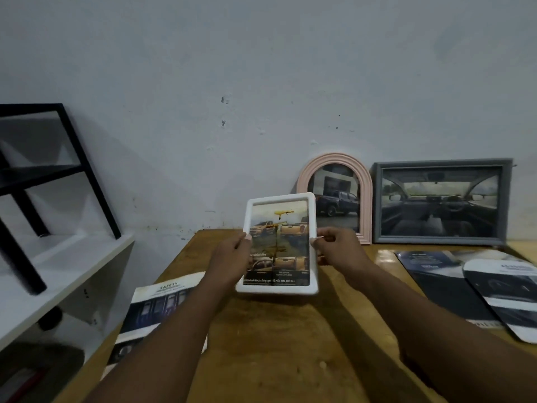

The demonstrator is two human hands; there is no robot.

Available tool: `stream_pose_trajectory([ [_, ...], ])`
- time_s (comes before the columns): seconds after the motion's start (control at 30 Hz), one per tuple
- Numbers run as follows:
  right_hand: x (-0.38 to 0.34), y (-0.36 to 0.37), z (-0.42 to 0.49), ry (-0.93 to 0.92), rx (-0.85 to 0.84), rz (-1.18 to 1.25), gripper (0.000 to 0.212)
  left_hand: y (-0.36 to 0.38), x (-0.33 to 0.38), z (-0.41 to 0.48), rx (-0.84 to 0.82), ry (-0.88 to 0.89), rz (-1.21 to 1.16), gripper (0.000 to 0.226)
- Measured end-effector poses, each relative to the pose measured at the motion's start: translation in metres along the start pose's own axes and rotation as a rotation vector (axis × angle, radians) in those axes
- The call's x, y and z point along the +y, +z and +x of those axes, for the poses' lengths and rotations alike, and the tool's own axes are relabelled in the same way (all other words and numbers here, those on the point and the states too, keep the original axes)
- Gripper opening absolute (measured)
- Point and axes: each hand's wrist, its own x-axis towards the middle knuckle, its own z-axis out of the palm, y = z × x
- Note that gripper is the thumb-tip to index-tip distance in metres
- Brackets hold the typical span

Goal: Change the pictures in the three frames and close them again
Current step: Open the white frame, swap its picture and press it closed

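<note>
Wooden bench [290, 344], surface worn and scuffed. At the far edge, against the wall, stand a pink arched frame [338, 199] and, just beside it toward the far right corner, a grey frame [441, 202]. A brochure headed "SAFETY" [154, 309] lies flat at the left edge. A dark brochure [436, 280] lies near the right edge, partly overlapped by an arch-cut print [505, 298].

Illumination is dim, cool and diffuse. The black rack [43, 173] throws a broad, soft shadow on the wall [261, 68]. A soft-edged shadow lies on the surface [290, 359] beside the right forearm [421, 315]. The grey frame [441, 164] glass shows a hazy sheen. Focus is soft overall. Wide-angle distortion bends lines near the picture edges, and the lower corners are blurred.
</note>
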Motion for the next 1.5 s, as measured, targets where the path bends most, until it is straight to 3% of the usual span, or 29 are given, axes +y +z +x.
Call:
stream_pose_trajectory([
  [0.17, -0.018, -0.052, -0.029, 0.115, -0.085, -0.013, 0.017, 0.019, 0.012, -0.042, -0.238, -0.170, -0.110, 0.043],
  [0.33, -0.060, -0.097, -0.040, 0.154, -0.059, -0.219, 0.025, 0.055, 0.033, -0.059, -0.496, -0.203, -0.091, 0.053],
  [0.43, -0.081, -0.108, -0.040, 0.182, -0.012, -0.377, 0.030, 0.074, 0.053, -0.063, -0.564, -0.197, -0.059, 0.046],
  [0.57, -0.091, -0.095, -0.043, 0.198, 0.012, -0.509, 0.027, 0.087, 0.081, -0.056, -0.446, -0.089, -0.090, 0.054],
  [0.8, -0.072, -0.062, -0.038, 0.179, -0.101, -0.346, 0.023, 0.066, 0.100, -0.050, -0.430, -0.082, -0.241, 0.046],
  [0.97, -0.022, -0.066, -0.030, 0.095, 0.022, -0.588, 0.019, 0.060, 0.072, -0.053, -0.394, -0.086, -0.154, 0.038],
  [1.07, 0.016, -0.074, -0.026, 0.125, 0.103, -0.705, 0.024, 0.059, 0.049, -0.054, -0.374, -0.130, -0.047, 0.040],
  [1.2, 0.048, -0.073, -0.031, 0.087, 0.073, -0.785, 0.042, 0.064, 0.021, -0.055, -0.377, -0.177, 0.070, 0.047],
  [1.27, 0.057, -0.068, -0.031, 0.019, 0.067, -0.831, 0.049, 0.067, 0.011, -0.052, -0.326, -0.080, 0.248, 0.047],
  [1.37, 0.062, -0.058, -0.026, -0.024, 0.026, -0.925, 0.055, 0.072, 0.008, -0.043, -0.204, 0.109, 0.706, 0.057],
  [1.5, 0.066, -0.048, -0.015, -0.041, -0.017, -1.051, 0.060, 0.084, 0.006, -0.035, -0.118, 0.214, 0.756, 0.059],
])
